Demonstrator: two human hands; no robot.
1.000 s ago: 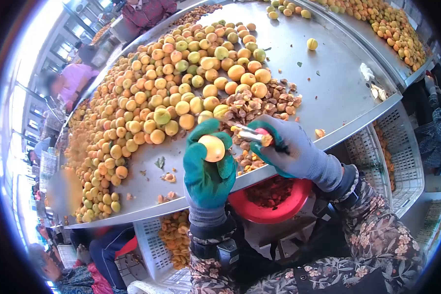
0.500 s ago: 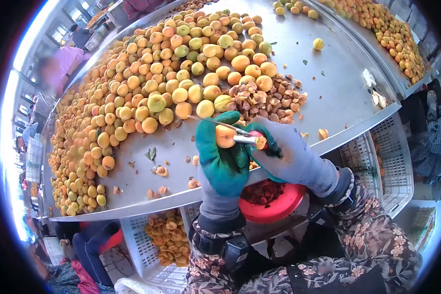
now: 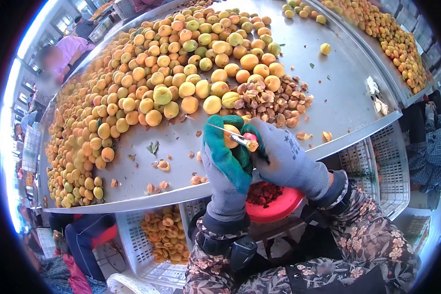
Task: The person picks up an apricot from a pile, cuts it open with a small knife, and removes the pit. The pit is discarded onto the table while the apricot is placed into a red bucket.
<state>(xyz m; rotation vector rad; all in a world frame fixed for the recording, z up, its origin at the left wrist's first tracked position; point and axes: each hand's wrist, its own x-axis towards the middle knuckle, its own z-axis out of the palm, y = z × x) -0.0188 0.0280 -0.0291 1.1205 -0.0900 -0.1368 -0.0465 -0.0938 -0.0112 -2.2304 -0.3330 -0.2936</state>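
Note:
My left hand [image 3: 228, 169], in a grey glove with a green coated palm, is wrapped round an orange-yellow apricot [image 3: 230, 137] above the table's front edge. In the same kind of glove, my right hand [image 3: 286, 157] grips a knife [image 3: 238, 138], its thin blade lying across the apricot and pointing left. A bit of red shows by the knife at my right fingers. A small yellow-brown lump [image 3: 252, 146] sits at the knife near my right thumb. Just beyond my hands is a heap of brown apricot pits [image 3: 274, 100].
A large pile of apricots [image 3: 152, 88] covers the left and back of the metal table [image 3: 323, 110]. Below the edge are a red basin [image 3: 281, 208] of dark scraps, a white crate [image 3: 132, 240] of opened apricots and more crates [image 3: 394, 164] at right. People sit at left and right.
The blade has turned so that less of its broad face shows across the apricot. Both hands stay close together, with the view shifted slightly.

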